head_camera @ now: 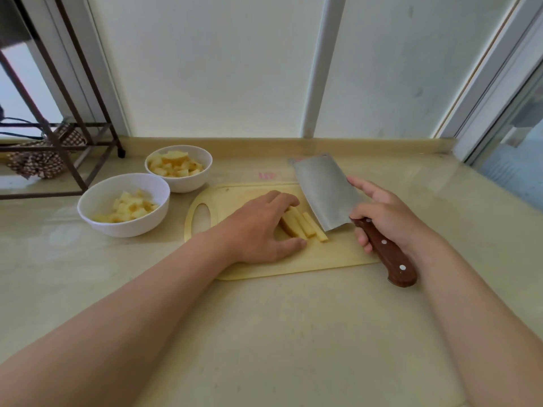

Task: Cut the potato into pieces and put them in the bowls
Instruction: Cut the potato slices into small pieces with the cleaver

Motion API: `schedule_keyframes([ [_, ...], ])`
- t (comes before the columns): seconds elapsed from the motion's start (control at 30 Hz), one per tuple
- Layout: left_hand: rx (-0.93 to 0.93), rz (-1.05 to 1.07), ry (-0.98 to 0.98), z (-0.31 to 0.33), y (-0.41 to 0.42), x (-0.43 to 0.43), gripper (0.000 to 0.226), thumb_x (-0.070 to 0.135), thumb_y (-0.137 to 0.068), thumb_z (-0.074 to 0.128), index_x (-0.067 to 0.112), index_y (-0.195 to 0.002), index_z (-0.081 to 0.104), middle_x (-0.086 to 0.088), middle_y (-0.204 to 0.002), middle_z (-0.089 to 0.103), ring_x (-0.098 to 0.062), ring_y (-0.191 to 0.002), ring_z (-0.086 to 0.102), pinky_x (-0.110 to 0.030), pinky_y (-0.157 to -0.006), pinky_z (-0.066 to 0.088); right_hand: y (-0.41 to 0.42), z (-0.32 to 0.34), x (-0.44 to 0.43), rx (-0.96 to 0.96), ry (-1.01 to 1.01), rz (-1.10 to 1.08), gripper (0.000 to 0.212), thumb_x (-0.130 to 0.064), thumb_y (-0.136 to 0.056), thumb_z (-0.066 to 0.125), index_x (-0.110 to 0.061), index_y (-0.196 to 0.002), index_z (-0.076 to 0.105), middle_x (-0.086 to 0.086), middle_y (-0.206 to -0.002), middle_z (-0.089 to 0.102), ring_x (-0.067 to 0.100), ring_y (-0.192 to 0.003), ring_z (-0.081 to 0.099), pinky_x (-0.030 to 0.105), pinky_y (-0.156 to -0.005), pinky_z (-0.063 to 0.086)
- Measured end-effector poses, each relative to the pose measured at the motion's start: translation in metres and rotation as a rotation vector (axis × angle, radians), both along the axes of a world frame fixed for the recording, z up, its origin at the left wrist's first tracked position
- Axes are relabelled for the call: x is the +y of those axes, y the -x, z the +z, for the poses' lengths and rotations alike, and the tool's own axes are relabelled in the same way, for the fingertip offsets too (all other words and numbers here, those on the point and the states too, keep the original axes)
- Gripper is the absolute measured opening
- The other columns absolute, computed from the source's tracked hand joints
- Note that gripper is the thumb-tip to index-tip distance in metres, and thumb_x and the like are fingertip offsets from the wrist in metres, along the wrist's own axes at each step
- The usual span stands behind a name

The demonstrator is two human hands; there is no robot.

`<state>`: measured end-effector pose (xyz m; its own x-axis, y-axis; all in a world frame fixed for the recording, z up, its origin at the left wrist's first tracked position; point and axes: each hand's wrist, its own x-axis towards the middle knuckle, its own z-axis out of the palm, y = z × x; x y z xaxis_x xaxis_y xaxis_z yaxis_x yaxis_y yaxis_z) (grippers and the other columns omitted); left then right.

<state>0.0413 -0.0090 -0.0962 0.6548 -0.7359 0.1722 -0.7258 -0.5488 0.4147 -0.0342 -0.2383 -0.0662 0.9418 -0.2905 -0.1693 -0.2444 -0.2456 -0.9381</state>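
Cleaver (326, 195) handle clenched in right hand (388, 218), blade just beside potato strips (302, 224); left hand (258, 230) fingers apparently curled over strips.

Left hand (258, 230) holds potato (293, 227); right hand (385, 215) grips cleaver (323, 195).

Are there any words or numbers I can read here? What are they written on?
No text here can be read.
Pink mark on the countertop, behind the cutting board: too blurred to read.
Cleaver: no writing shows on its blade.
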Motion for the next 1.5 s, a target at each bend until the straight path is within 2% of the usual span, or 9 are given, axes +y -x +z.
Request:
schedule_keyframes([
  [0.17, -0.029, -0.002, 0.021, 0.002, 0.002, -0.003, 0.069, 0.056, -0.084, 0.065, 0.025, -0.14, 0.041, 0.007, -0.135, 0.047, -0.011, -0.121, 0.044, -0.024, -0.101, 0.036, 0.0, -0.005, -0.009, -0.014, -0.043, 0.022, 0.07, 0.005, -0.095, 0.049, -0.036, -0.151, 0.047, 0.014, -0.051, 0.052, 0.021, -0.039, 0.049, 0.026, -0.037, 0.043],
  [0.3, -0.103, 0.019, -0.026, 0.005, 0.003, -0.004, 0.071, 0.061, -0.082, 0.063, 0.027, -0.141, 0.042, 0.006, -0.136, 0.049, -0.017, -0.124, 0.044, -0.033, -0.107, 0.033, 0.002, -0.002, -0.01, 0.006, 0.022, 0.058, 0.074, 0.005, -0.093, 0.05, -0.038, -0.153, 0.043, 0.018, -0.051, 0.056, 0.025, -0.037, 0.05, 0.025, -0.038, 0.043],
  [0.4, -0.033, 0.05, -0.047, 0.008, 0.0, -0.002, 0.075, 0.06, -0.081, 0.065, 0.029, -0.145, 0.04, 0.007, -0.138, 0.048, -0.016, -0.125, 0.043, -0.032, -0.108, 0.035, 0.008, 0.002, -0.014, 0.006, 0.09, 0.051, 0.077, 0.005, -0.093, 0.05, -0.042, -0.152, 0.04, 0.022, -0.053, 0.059, 0.027, -0.037, 0.052, 0.025, -0.038, 0.045],
  [0.7, -0.017, 0.042, 0.108, 0.0, 0.003, -0.002, 0.056, 0.042, -0.079, 0.077, 0.021, -0.128, 0.062, 0.007, -0.113, 0.063, -0.005, -0.096, 0.056, -0.003, -0.078, 0.036, 0.013, 0.004, -0.01, 0.041, 0.139, 0.166, 0.08, 0.004, -0.093, 0.049, -0.047, -0.153, 0.039, 0.021, -0.052, 0.057, 0.026, -0.039, 0.051, 0.027, -0.04, 0.046],
  [0.8, 0.003, 0.057, 0.121, -0.002, 0.005, -0.006, 0.056, 0.044, -0.077, 0.078, 0.022, -0.126, 0.062, 0.012, -0.106, 0.059, -0.001, -0.09, 0.054, -0.002, -0.073, 0.036, 0.01, 0.002, -0.01, 0.047, 0.145, 0.203, 0.081, 0.004, -0.092, 0.049, -0.046, -0.155, 0.039, 0.019, -0.052, 0.056, 0.03, -0.046, 0.052, 0.03, -0.041, 0.048],
  [1.07, 0.053, 0.131, 0.131, -0.001, 0.009, -0.011, 0.053, 0.05, -0.071, 0.079, 0.029, -0.116, 0.06, 0.015, -0.1, 0.055, -0.001, -0.087, 0.053, -0.01, -0.071, 0.037, 0.007, 0.003, -0.013, 0.03, 0.138, 0.246, 0.081, 0.008, -0.092, 0.049, -0.05, -0.149, 0.044, 0.015, -0.051, 0.052, 0.027, -0.042, 0.052, 0.03, -0.04, 0.047],
  [1.27, 0.071, 0.116, 0.112, 0.0, 0.014, -0.012, 0.063, 0.056, -0.068, 0.078, 0.028, -0.12, 0.057, 0.015, -0.105, 0.052, 0.0, -0.087, 0.053, -0.016, -0.076, 0.043, 0.006, 0.004, -0.012, 0.052, 0.128, 0.301, 0.08, 0.007, -0.093, 0.05, -0.053, -0.146, 0.045, 0.014, -0.049, 0.053, 0.025, -0.04, 0.052, 0.029, -0.041, 0.048],
  [1.37, 0.047, 0.09, 0.093, 0.003, 0.013, -0.01, 0.066, 0.056, -0.069, 0.078, 0.029, -0.125, 0.055, 0.014, -0.109, 0.05, 0.0, -0.089, 0.051, -0.019, -0.082, 0.045, 0.006, 0.005, -0.012, 0.047, 0.134, 0.275, 0.08, 0.007, -0.094, 0.05, -0.047, -0.152, 0.044, 0.015, -0.049, 0.053, 0.024, -0.039, 0.051, 0.029, -0.04, 0.048],
  [1.5, -0.005, -0.03, 0.075, 0.001, 0.012, -0.005, 0.066, 0.051, -0.076, 0.076, 0.03, -0.134, 0.052, 0.012, -0.128, 0.048, -0.006, -0.111, 0.048, -0.022, -0.096, 0.041, 0.008, 0.006, -0.018, 0.033, 0.134, 0.215, 0.08, 0.009, -0.094, 0.049, -0.042, -0.155, 0.042, 0.012, -0.048, 0.052, 0.022, -0.037, 0.051, 0.029, -0.039, 0.047],
])
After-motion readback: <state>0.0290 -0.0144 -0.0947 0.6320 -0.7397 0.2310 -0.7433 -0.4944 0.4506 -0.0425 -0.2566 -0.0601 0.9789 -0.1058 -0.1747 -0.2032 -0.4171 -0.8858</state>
